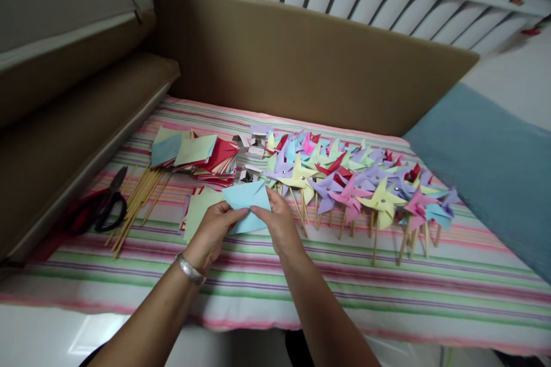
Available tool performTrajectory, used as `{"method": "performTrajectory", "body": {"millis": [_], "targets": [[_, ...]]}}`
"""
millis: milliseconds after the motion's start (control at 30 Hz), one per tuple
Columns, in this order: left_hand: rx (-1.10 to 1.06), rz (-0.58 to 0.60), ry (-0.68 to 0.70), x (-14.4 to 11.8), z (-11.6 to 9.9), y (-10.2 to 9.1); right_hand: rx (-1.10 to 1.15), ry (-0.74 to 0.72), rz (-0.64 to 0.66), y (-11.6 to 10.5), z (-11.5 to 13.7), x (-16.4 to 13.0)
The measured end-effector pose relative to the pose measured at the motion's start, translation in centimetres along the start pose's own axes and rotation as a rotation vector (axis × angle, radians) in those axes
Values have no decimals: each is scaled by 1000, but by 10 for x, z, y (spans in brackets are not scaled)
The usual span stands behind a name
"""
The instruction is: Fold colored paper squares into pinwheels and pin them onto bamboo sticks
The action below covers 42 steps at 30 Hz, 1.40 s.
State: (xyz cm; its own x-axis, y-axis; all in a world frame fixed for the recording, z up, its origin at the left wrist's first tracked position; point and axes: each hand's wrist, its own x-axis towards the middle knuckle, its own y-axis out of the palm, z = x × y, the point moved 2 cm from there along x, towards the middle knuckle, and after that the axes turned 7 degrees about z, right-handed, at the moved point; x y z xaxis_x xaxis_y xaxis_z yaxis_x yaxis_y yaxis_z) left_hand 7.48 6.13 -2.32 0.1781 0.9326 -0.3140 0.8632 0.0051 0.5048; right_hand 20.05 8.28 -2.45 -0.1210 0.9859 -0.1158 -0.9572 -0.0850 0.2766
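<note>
Finished paper pinwheels on wooden sticks (pixel 353 189) massed right, black-handled scissors (pixel 105 206) left, light blue paper square (pixel 246 203) pinched flat, long axis left-right, by left hand (pixel 213 232) and right hand (pixel 279 223)

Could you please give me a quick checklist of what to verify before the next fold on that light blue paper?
1. Left hand grips the light blue paper: ok.
2. Right hand pinches the same sheet: ok.
3. Sheet lifted apart from the green sheet under it: cannot tell.
4. Finished pinwheels lie apart from the hands, to their right: ok.
5. Wooden sticks and scissors lie to the left on the striped cloth: ok.
6. Paper stack lies behind the hands: ok.
</note>
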Motion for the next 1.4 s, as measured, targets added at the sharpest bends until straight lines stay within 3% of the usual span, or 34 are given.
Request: {"method": "performTrajectory", "body": {"millis": [467,567,667,767,900,1167,1400], "targets": [[98,-97,2,2,-2,-9,6,12,36,6,-4,-2],[87,-122,2,3,-8,-15,-99,-5,43,2,-1,-3],[56,-152,52,5,-18,-24,-383,-205,78,-3,10,-8],[22,-193,91,4,-28,-30,-722,-463,216,-2,20,-16],[14,-217,72,2,-33,-30,-939,-583,289,0,17,-21],[90,-176,-32,0,-29,-24,-925,-593,262,-2,15,-15],[170,-134,-41,1,-21,-23,-774,-412,262,-3,13,-12]]}}
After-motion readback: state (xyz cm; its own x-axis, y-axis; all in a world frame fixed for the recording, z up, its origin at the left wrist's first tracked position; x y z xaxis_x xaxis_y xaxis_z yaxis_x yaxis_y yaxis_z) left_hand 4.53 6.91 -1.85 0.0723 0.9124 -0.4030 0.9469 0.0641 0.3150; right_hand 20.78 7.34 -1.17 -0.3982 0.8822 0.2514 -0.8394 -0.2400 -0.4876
